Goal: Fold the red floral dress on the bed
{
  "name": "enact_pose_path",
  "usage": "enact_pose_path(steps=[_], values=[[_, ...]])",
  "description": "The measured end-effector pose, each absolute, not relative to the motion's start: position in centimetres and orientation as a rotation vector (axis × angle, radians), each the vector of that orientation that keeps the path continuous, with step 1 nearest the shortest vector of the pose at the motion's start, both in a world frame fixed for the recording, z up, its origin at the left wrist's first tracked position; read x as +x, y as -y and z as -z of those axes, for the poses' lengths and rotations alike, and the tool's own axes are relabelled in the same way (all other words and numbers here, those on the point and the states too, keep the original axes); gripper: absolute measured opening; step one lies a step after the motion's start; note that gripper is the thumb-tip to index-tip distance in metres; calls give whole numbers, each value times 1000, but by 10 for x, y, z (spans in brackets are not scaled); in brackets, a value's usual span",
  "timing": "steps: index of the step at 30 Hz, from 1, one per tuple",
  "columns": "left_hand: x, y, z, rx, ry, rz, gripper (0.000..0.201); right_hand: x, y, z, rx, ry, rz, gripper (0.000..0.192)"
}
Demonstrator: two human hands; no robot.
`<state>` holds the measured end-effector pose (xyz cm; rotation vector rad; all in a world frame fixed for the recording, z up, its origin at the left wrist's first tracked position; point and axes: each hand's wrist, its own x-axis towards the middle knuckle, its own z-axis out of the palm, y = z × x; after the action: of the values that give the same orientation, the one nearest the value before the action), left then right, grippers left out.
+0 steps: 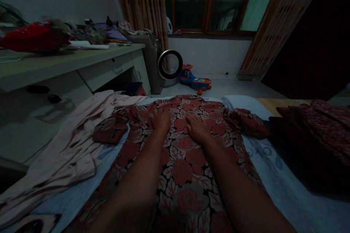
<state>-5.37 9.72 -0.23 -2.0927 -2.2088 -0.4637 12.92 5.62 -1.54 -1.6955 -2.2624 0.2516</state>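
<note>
A dress-like garment [182,171] with red roses and grey leaves on black lies spread over the light blue bed cover [262,153], its sleeves out to both sides. My left hand [162,119] rests on its upper part, left of the middle, fingers pointing forward against the cloth. To the right, my right hand [197,126] lies flat on the same garment with its fingers stretched out. Neither hand holds anything that I can see. The left sleeve [111,129] lies bunched, and the right sleeve [250,122] is crumpled too.
A pale pink garment [73,145] lies along the left edge of the bed. Dark folded clothes [314,145] are piled at the right. Beyond stand a cluttered desk [115,52], a washing machine with its round door [170,64] open, and a blue and orange ride-on toy [194,79].
</note>
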Motion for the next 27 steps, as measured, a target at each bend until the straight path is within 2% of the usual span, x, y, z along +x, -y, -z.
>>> enact_pose_path(steps=[3, 7, 20, 23, 27], values=[[-39, -94, 2, -2316, 1976, 525, 42, 129, -58, 17, -1708, 2262, -234, 53], [-29, -91, 5, -2533, 1857, 432, 33, 129, -59, 18, -1705, 2269, -226, 53], [-65, -103, 10, -2029, 2331, 405, 38, 130, -56, 14, -1682, 2254, -258, 51], [-61, -103, 9, -2059, 2303, 427, 37, 130, -56, 15, -1679, 2248, -258, 51], [-46, -101, 8, -2303, 2045, 551, 36, 130, -57, 16, -1674, 2254, -248, 50]])
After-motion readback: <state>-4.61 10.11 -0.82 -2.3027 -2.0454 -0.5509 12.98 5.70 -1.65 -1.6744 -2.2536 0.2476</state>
